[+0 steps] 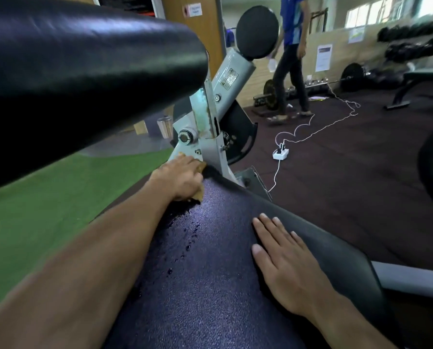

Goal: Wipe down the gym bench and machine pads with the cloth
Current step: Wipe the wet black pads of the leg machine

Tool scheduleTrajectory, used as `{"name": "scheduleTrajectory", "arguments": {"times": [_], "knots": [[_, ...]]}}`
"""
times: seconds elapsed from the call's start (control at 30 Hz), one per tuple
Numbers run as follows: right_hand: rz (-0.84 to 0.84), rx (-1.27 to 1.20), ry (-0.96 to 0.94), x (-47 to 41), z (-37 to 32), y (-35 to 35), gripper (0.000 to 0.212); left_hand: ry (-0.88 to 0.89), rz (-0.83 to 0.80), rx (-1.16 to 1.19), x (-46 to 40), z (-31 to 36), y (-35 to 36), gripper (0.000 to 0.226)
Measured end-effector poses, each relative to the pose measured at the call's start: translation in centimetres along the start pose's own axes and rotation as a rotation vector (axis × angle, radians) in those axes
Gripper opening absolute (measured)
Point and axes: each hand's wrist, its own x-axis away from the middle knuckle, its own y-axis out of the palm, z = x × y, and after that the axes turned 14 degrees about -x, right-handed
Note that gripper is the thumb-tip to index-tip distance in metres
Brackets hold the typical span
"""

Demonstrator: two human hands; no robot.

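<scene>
The left hand is reaching to the far end of the long black textured vinyl bench pad, where it is pressing down on a small tan cloth; only a brown edge of the cloth is showing beneath and beside the palm, at the pad's far-left corner, just in front of the pale grey painted metal machine frame. The fingers are lying over the cloth, but whether they are curling round it I cannot tell. The right hand is lying flat with straight, slightly spread fingers near the pad's right edge, holding nothing and well apart from the cloth. Dark wet droplets are scattering along the pad's left side between the two hands. A thick black cylindrical roller pad is hanging overhead at upper left, and a round black disc pad is sitting atop the frame. On the dark rubber floor beyond, a white power strip is trailing a white cable, and a person in a blue shirt is standing near a barbell.
</scene>
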Motion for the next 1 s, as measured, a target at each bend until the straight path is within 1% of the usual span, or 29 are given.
{"name": "scheduleTrajectory", "arguments": {"times": [0.13,0.23,0.3,0.33,0.4,0.47,0.53,0.57,0.6,0.67,0.77,0.83,0.93,1.0], "knots": [[-0.005,-0.002,-0.003,-0.1,0.1,0.1,0.077,-0.038,0.0,0.079,1.3,-1.9,0.9,0.054],[-0.032,-0.011,0.016,0.0,-0.2,0.0,0.066,-0.051,-0.038,0.077,2.7,-2.3,1.0,0.057],[-0.028,-0.002,0.025,0.1,-0.4,-0.2,0.066,-0.04,-0.05,0.064,4.3,-2.0,0.5,0.056],[-0.029,0.016,0.03,0.0,-0.7,-0.4,0.067,-0.001,-0.055,0.062,5.2,-1.8,0.2,0.056],[-0.043,0.049,0.036,-0.6,-1.8,-0.4,0.062,0.129,-0.051,0.019,7.4,-0.5,-0.6,0.054],[-0.037,0.066,-0.008,-1.3,-2.8,0.1,0.063,0.233,-0.035,-0.018,8.6,1.4,-1.2,0.054],[-0.036,0.053,-0.05,-1.7,-3.4,0.9,0.074,0.292,-0.056,-0.04,8.7,3.1,-1.4,0.055],[-0.036,0.043,-0.06,-1.9,-3.3,1.1,0.075,0.311,-0.061,-0.05,8.3,3.6,-1.3,0.054],[-0.04,0.037,-0.065,-2.0,-3.0,1.1,0.071,0.316,-0.06,-0.052,7.6,4.0,-1.1,0.054],[-0.046,0.035,-0.055,-2.0,-2.5,1.0,0.061,0.278,-0.057,-0.047,5.5,3.9,-1.0,0.053],[-0.055,0.027,-0.058,-2.0,-2.4,0.9,0.072,0.17,-0.046,-0.001,2.1,1.7,-0.5,0.048],[-0.061,0.012,-0.06,-2.0,-2.2,0.9,0.068,0.082,-0.014,0.109,0.7,-0.8,0.0,0.042],[-0.041,-0.008,-0.064,-1.9,-2.1,0.9,0.068,-0.077,-0.051,0.2,1.3,-3.8,0.9,0.046],[-0.034,-0.013,-0.066,-1.9,-2.2,1.0,0.068,-0.084,-0.089,0.163,3.2,-4.1,0.9,0.051]]}}
